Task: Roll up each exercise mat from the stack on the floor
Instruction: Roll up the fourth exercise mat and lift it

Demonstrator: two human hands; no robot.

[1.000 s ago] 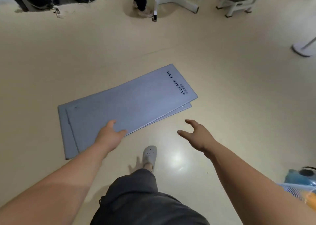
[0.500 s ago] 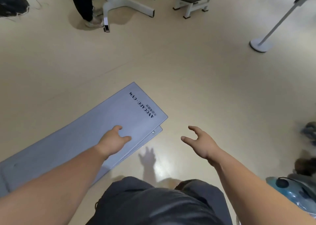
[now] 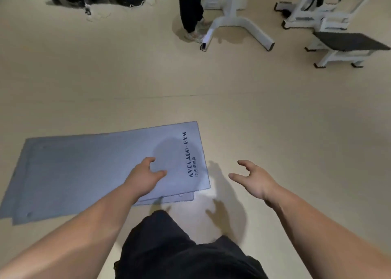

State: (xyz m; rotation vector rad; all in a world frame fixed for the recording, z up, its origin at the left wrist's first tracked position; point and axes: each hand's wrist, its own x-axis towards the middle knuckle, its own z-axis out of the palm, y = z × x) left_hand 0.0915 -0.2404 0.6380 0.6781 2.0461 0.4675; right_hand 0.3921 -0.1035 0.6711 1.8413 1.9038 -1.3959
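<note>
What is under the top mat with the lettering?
A second grey mat: its corner and one end stick out from beneath the top mat. Whether more lie below is hidden.

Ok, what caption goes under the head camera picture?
Open left hand over the grey mats stacked flat on the floor, open right hand beside them.

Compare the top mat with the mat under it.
The top mat bears dark lettering at its right end; the lower mat shows only strips at its near edge and left end. The top mat lies askew on the lower mat. Both are grey-blue, flat, unrolled.
</note>
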